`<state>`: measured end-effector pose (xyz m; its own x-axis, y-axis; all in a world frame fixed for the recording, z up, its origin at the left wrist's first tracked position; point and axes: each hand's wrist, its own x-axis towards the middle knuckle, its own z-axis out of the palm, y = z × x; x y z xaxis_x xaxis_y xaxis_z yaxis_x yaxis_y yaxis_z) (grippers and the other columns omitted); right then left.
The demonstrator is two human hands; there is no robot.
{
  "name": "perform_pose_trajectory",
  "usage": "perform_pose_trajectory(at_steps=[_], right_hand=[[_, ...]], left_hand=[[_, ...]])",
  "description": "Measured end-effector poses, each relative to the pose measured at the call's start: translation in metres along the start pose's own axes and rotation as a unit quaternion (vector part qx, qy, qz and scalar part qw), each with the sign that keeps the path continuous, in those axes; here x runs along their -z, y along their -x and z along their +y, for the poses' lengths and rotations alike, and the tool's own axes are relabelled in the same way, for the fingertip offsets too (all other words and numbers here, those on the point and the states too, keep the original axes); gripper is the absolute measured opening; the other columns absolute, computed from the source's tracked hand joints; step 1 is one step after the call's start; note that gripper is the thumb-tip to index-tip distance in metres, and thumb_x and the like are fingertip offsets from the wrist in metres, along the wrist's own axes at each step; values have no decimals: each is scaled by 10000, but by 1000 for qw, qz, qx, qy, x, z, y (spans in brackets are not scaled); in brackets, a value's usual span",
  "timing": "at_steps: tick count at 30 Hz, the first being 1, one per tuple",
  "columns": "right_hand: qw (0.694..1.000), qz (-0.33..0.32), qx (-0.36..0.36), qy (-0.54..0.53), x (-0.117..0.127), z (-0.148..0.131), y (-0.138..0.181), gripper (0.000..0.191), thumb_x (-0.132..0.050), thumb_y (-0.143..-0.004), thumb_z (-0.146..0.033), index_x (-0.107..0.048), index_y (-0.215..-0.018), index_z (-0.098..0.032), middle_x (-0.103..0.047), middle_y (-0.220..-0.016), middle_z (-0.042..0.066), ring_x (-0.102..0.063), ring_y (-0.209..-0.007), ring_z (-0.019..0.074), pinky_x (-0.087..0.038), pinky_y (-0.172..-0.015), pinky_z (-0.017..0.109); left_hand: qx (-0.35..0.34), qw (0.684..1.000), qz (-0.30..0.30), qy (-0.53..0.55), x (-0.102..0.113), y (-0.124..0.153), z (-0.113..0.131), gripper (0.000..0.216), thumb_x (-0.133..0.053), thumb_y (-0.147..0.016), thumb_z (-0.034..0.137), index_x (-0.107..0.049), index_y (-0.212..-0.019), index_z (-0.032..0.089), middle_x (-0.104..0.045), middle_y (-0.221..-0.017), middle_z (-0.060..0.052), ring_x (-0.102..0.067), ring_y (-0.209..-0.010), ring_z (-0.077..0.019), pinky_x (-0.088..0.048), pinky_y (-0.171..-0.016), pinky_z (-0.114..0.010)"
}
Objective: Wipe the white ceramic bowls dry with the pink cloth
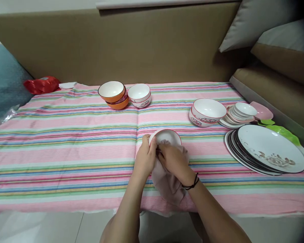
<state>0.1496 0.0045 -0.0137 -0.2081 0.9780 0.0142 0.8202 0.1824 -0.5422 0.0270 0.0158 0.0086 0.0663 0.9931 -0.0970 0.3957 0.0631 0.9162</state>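
A white bowl (173,135) with a red rim is tilted above the front middle of the striped cloth. My left hand (146,153) grips its left side, thumb over the rim. A dusty-pink cloth (168,184) hangs from my right hand (173,160), which is closed on it and presses part of it inside the bowl. The right fingertips are partly hidden in the bowl and folds. A dark band circles my right wrist.
Orange bowls (112,91) and red-rimmed bowls (140,94) are stacked at the back. Larger white bowls (208,109), small dishes (244,109) and a plate stack (271,148) stand right. A red bag (42,85) lies far left; cushions (286,44) sit back right.
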Motion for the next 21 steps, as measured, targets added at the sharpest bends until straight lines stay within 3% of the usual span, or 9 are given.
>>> perform_pose_trajectory(at_steps=[3, 5, 8, 10, 12, 14, 16, 18, 21], right_hand=[[983, 2, 27, -181, -3, -6, -5, 244, -429, -890, -186, -580, -1081, -194, -674, -996, 70, -629, -905, 213, -490, -820, 334], [960, 47, 41, -273, -6, -8, -9, 321, -434, -856, -168, -518, -1162, -208, -644, -1070, 54, -609, -970, 195, -491, -857, 321], [964, 143, 42, -218, -8, -7, -10, 380, -487, -802, -162, -514, -1179, -201, -574, -1166, 92, -524, -1120, 240, -441, -970, 393], [979, 159, 38, -119, -8, -3, -9, 388, -509, -783, -145, -550, -1164, -202, -534, -1214, 117, -483, -1165, 270, -422, -986, 425], [991, 121, 18, -46, -6, 1, -7, 327, -504, -795, -138, -590, -1105, -202, -564, -1164, 119, -534, -1082, 264, -462, -901, 397], [997, 60, -7, -41, -4, 3, -7, 211, -487, -826, -158, -623, -983, -197, -634, -1015, 94, -595, -913, 231, -482, -785, 349], [993, -2, -5, -122, -3, 3, -8, 178, -463, -844, -177, -629, -905, -195, -670, -888, 55, -610, -798, 201, -483, -724, 317], [966, -32, 22, -256, -2, 0, -11, 250, -418, -851, -173, -621, -996, -203, -686, -911, 30, -621, -823, 183, -496, -743, 297], [923, -1, 44, -383, -2, -2, -14, 396, -365, -877, -192, -497, -1248, -231, -655, -1109, 30, -612, -991, 166, -502, -844, 282]], left_hand=[[-2, 1000, -13, -16, 5, -1, 0, 394, -302, -958, 515, -492, -1130, 216, -661, -1003, -90, -615, -982, -252, -402, -890, -351], [-11, 1000, -20, -16, 7, -3, 1, 428, -271, -963, 524, -508, -1157, 225, -657, -1062, -94, -607, -1018, -250, -399, -906, -346], [-38, 999, -28, -5, 9, -4, 0, 459, -235, -975, 504, -500, -1239, 239, -615, -1209, -88, -574, -1105, -231, -388, -936, -325], [-44, 999, -23, 4, 7, -2, 0, 464, -230, -979, 487, -485, -1270, 233, -601, -1236, -88, -567, -1115, -223, -387, -945, -318], [-39, 999, -14, 10, 4, 1, 0, 467, -234, -979, 481, -489, -1266, 216, -611, -1199, -98, -569, -1106, -227, -387, -952, -325], [-38, 999, -5, 12, 1, 3, 1, 466, -243, -978, 474, -501, -1251, 198, -623, -1152, -109, -568, -1103, -236, -383, -964, -338], [-46, 999, 1, 12, -1, 4, 2, 461, -250, -979, 467, -506, -1247, 193, -626, -1141, -109, -566, -1101, -238, -378, -972, -345], [-50, 999, 5, 10, -1, 4, 3, 451, -253, -980, 462, -507, -1246, 201, -626, -1148, -100, -567, -1095, -231, -377, -972, -342], [-38, 999, 11, 8, 0, 1, 3, 431, -247, -983, 450, -523, -1211, 210, -630, -1150, -92, -567, -1096, -222, -378, -964, -331]])
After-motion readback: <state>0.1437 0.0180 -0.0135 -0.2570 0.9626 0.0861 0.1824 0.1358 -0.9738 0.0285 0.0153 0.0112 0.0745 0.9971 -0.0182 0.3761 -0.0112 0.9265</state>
